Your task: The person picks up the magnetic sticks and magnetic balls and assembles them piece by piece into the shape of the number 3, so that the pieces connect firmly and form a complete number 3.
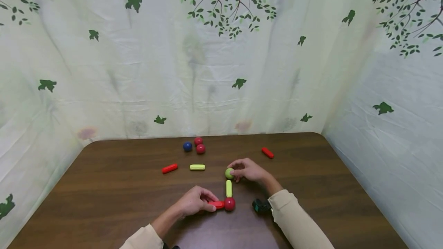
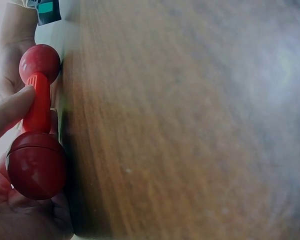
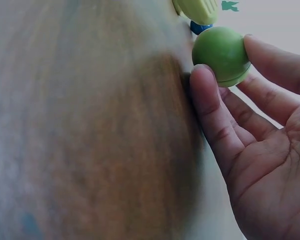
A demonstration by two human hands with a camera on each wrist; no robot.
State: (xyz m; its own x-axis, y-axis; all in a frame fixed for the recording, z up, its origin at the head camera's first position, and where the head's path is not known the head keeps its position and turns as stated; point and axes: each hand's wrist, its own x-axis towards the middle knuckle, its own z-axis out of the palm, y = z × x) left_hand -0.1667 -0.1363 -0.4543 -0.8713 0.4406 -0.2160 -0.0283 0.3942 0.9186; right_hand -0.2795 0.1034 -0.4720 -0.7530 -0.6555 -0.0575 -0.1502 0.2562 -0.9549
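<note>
With thumb and fingers, my left hand [image 1: 195, 202] grips a red rod [image 1: 217, 205]. One red ball [image 1: 229, 203] sits at the rod's right end. Another red ball [image 2: 36, 167] at its other end lies by the palm in the left wrist view, hidden by the hand in the head view. A pale yellow-green rod [image 1: 228, 188] extends away from the right-hand red ball. At that rod's far end, my right hand [image 1: 250, 171] pinches a green ball [image 3: 221, 56] between thumb and fingertips; in the head view a narrow gap shows between ball and rod.
Beyond the hands on the brown table [image 1: 131, 180] lie a loose red rod [image 1: 169, 168], a yellow-green rod [image 1: 197, 167] and another red rod [image 1: 267, 153]. A blue ball [image 1: 187, 146] and two red balls [image 1: 200, 149] are grouped near the back edge, before a leaf-patterned curtain [image 1: 207, 68].
</note>
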